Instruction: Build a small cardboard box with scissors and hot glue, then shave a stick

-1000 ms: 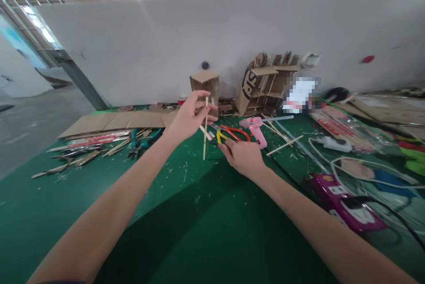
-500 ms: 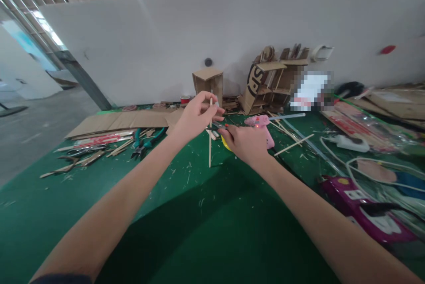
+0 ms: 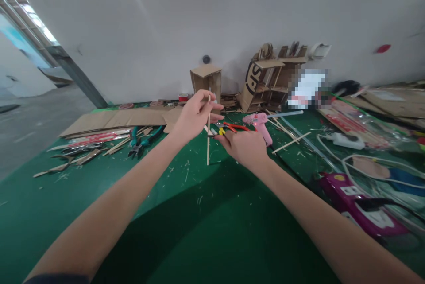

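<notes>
My left hand (image 3: 196, 115) pinches a thin wooden stick (image 3: 208, 151) near its upper end. The stick stands nearly upright over the green table, its lower end close to the surface. My right hand (image 3: 245, 145) is closed just right of the stick. A small dark tip (image 3: 212, 136) at its fingers meets the stick about halfway along; what the fingers hold is mostly hidden. Right behind that hand are red-handled pliers (image 3: 237, 126) and a small yellow object (image 3: 222, 131). A pink glue gun (image 3: 259, 122) stands beyond the right hand, a clear glue stick in its back.
Teal-handled cutters (image 3: 141, 144), cardboard sheets (image 3: 133, 120) and sticks lie left. At the back stand a small cardboard box (image 3: 206, 79) and a cardboard shelf (image 3: 265, 84). A magenta power strip (image 3: 361, 206) with cables sits right, near packaged sticks (image 3: 360, 126).
My right hand has shifted slightly down, and its fingertips now reach the stick's middle. The red-handled pliers show more fully behind it. My left hand still holds the stick.
</notes>
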### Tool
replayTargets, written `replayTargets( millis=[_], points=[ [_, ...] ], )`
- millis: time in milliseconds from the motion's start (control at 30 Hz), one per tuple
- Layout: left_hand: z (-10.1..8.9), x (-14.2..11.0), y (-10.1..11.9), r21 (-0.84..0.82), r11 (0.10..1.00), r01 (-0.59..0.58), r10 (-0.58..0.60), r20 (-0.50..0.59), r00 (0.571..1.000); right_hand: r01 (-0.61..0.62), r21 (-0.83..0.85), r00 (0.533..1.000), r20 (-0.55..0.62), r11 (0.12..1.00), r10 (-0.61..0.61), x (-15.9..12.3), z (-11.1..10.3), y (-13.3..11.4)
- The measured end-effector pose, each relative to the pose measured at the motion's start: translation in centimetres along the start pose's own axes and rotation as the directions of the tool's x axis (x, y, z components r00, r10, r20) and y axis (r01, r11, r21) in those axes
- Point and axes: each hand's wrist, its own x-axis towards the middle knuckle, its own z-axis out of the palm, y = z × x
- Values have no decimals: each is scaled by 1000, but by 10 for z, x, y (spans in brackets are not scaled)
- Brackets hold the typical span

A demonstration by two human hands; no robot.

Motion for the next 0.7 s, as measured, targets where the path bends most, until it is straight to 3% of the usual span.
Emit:
replayTargets(
  millis=[133, 233, 400, 700],
  points=[
    [-2, 0, -3, -32, 999, 4, -4, -3, 1000, 139, 24, 977, 161, 990, -141, -16, 4, -4],
    [-3, 0, -3, -31, 999, -10, 11, 17, 1000, 166, 61, 964, 200, 984, -175, -22, 5, -4],
    [2, -1, -1, -50, 999, 18, -18, 9, 1000, 38, 177, 998, 44, 983, -47, -17, 5, 1],
    [4, 1, -6, -136, 991, -13, 18, 37, 999, 27, 158, 992, -127, 987, -7, -10, 11, 1]
  ],
)
